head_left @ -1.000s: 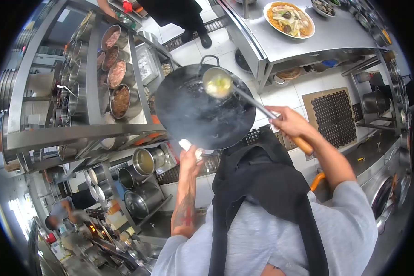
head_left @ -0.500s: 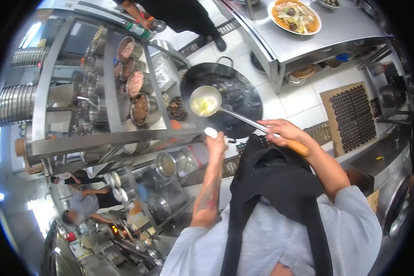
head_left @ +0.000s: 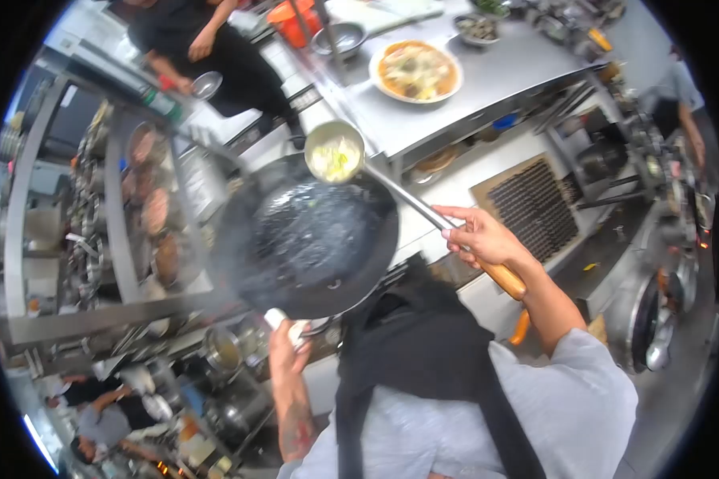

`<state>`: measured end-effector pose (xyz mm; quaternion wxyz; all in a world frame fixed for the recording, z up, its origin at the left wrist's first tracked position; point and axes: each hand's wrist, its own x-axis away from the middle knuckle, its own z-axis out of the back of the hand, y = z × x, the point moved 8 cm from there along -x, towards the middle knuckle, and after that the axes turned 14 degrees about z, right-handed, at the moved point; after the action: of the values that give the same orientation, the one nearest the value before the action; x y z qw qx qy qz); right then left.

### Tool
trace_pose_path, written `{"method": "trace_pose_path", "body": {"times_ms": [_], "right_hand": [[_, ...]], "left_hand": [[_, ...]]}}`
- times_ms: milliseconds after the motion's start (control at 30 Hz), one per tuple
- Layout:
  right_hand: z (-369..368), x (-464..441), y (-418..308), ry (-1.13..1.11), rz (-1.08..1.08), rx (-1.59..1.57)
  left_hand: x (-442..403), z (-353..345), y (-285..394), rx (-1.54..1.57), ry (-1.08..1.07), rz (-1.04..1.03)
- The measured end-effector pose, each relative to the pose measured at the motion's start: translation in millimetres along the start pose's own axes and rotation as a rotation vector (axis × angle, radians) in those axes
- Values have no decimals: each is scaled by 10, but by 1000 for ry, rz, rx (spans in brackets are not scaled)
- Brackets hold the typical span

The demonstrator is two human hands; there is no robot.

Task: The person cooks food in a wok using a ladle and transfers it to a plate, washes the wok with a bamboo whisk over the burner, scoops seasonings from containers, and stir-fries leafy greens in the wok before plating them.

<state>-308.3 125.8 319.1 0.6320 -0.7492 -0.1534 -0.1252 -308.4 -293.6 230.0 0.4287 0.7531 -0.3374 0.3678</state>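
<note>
My right hand is closed around the long handle of a ladle, metal near the bowl and wooden at the end. Pale and yellow-green food pieces lie in the ladle's bowl, which is over the far right rim of a large black wok. The wok's inside looks wet and dark, with haze over it. At its near left edge my left hand is closed on a folded white cloth and grips the wok through it; the handle itself is hidden.
Ahead, a steel table bears a white plate of topped noodles and a small bowl. A metal shelf frame with ingredient pots stands at left. A co-worker in black holds a small metal bowl. A perforated mat lies at right.
The wok has come up nearer to me, with my left hand now at its edge. The ladle has shifted from over the wok's middle to its far right rim. The view has swung right.
</note>
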Motion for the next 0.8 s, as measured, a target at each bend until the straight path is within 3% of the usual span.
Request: {"method": "trace_pose_path", "body": {"times_ms": [100,167,267,633,700,800], "right_hand": [[501,99,-559,190,151,367],[686,73,-969,351,293,964],[889,-95,-1223,477,390,1169],[1255,-454,-1476,586,386,1364],[1166,-450,-1553,568,493,1438],[1026,-348,-1639,601,471,1451]], "left_hand": [[-28,-305,108,-19,-41,-102],[-35,-552,187,-38,-24,-169],[-150,-801,209,-100,-104,-206],[-125,-1288,18,-230,-204,-147],[-85,-1446,2,-296,-249,-142],[-135,-1577,-35,-378,-313,-112]]}}
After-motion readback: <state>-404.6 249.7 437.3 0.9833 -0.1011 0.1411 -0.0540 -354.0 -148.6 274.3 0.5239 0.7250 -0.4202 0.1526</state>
